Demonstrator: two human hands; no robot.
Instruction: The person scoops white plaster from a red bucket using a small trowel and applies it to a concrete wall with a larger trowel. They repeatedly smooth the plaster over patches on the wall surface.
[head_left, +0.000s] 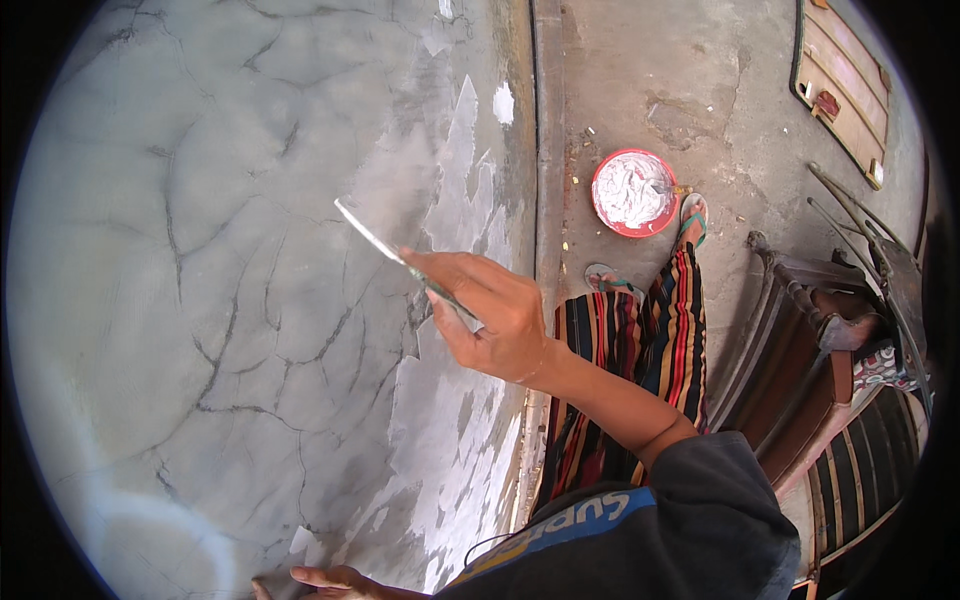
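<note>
My right hand is closed around a putty knife, its thin blade seen nearly edge-on with white on it. The blade points up and left in front of a grey wall with dark cracks and pale, jagged white patches along its lower part. At the bottom edge my left hand is partly cut off, its visible fingers apart beside the wall. A small whitish patch shows just above those fingers. On the floor, a red basin holds white paste, with a tool handle over its rim.
My sandalled feet stand by the basin on a concrete floor. Dark brown furniture with metal rods crowds the right side. A wooden panel lies at the far right. Small debris dots the floor along the wall base.
</note>
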